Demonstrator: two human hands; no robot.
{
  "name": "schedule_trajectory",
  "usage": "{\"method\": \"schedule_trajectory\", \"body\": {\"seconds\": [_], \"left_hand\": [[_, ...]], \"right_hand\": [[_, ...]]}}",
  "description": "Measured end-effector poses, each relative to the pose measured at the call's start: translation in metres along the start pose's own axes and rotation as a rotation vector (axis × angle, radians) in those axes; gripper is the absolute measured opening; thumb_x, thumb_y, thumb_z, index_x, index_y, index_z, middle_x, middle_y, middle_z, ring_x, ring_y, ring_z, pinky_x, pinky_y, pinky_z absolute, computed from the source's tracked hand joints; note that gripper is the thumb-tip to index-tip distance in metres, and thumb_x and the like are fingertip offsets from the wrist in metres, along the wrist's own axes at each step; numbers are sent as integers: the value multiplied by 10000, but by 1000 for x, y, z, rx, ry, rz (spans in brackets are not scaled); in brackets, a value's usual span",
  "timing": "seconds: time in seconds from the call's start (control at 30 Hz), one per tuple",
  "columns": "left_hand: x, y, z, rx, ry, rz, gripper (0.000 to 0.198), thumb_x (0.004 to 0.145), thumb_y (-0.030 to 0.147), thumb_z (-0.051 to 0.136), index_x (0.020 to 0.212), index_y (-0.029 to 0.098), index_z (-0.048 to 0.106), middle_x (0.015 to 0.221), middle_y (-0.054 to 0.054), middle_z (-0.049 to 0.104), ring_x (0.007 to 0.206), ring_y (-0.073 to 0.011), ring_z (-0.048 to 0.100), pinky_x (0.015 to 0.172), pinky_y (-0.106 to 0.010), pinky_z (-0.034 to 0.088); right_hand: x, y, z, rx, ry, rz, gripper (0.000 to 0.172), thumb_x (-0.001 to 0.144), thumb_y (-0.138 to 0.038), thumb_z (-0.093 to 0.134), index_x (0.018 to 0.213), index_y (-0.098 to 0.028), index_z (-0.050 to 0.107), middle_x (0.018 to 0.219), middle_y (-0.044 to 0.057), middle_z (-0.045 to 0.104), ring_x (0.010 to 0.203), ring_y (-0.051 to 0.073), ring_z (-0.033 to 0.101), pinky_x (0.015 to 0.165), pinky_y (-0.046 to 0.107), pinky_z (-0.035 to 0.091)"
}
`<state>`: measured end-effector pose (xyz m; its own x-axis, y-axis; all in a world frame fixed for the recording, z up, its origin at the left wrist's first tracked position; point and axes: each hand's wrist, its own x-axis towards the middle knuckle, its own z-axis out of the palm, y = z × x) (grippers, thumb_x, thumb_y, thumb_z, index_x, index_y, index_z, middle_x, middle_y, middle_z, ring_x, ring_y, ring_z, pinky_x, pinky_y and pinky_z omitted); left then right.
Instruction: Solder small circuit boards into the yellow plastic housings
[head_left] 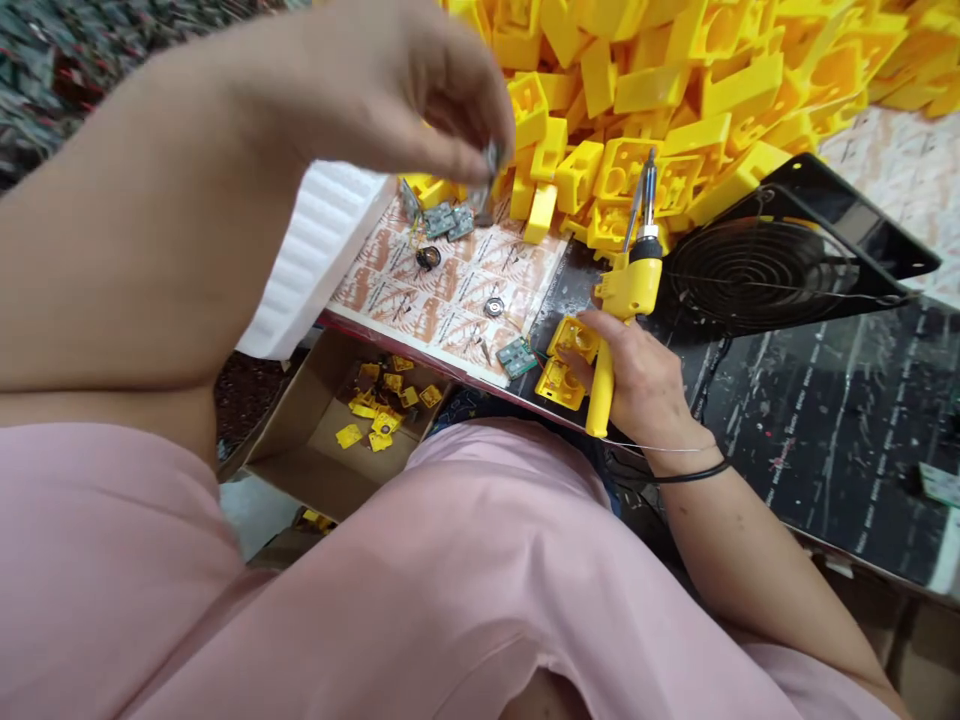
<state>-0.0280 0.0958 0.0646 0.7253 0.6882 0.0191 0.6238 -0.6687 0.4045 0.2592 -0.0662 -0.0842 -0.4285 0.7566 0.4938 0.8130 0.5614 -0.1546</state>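
In my right hand (645, 375) is a yellow soldering gun (634, 285), its metal tip pointing away from me and a solder wire trailing by my wrist. Thumb and fingertips of that hand reach to an opened yellow plastic housing (562, 385) at the table edge. Beside the housing lies a green circuit board (517, 357), with thin wires between them. My left hand (450, 110) is raised over the table, pinching a small grey part (491, 165) that is blurred. Below it lie several small circuit boards (448, 220), a small round speaker (428, 258) and a round metal disc (493, 307).
A high heap of yellow housings (630, 80) fills the back of the table. To the right stands a black fan (765, 265). A cardboard box (300, 430) with yellow pieces sits below the edge, near white foam (315, 260). Many boards (67, 70) are piled far left.
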Motion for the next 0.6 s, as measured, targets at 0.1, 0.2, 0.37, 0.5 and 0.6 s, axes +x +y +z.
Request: {"method": "schedule_trajectory", "body": {"seconds": [0.1,0.2,0.37,0.5,0.6], "left_hand": [[7,26,31,386,-226,59,254,832,177,639,1039,185,788,1002,-53,767,1004,-241,705,994,-474,564],[7,38,69,468,-308,173,262,857,48,568,916,221,755,1190,-46,771,1284,-272,646,1227,-551,407],[-11,19,95,259,-189,193,438,921,122,472,1235,288,730,1560,22,611,1465,-206,525,1272,-470,374],[-15,8,99,305,78,-159,392,1000,360,460,1212,233,765,1177,-80,800,1140,-291,714,1030,-501,531],[-6,13,120,331,160,-206,403,975,531,531,953,213,778,887,-86,766,1076,-331,700,1047,-558,487]], "right_hand": [[-2,-4,0,21,3,35,371,1032,-394,629,1355,-212,647,967,56,735,806,215,715,720,318,576],[-3,-8,-5,11,107,19,327,1017,-366,669,1314,-230,660,904,21,741,790,198,727,749,313,593],[-12,-12,-33,52,283,-4,282,919,-246,811,1173,-262,689,842,-26,776,657,143,714,741,275,604],[-23,-11,-50,89,288,-15,260,1013,-345,692,1257,-256,703,723,-20,756,572,162,706,636,279,584],[-37,-6,-50,76,384,21,487,1050,-503,581,1471,-261,614,758,16,771,622,206,743,632,309,618]]}}
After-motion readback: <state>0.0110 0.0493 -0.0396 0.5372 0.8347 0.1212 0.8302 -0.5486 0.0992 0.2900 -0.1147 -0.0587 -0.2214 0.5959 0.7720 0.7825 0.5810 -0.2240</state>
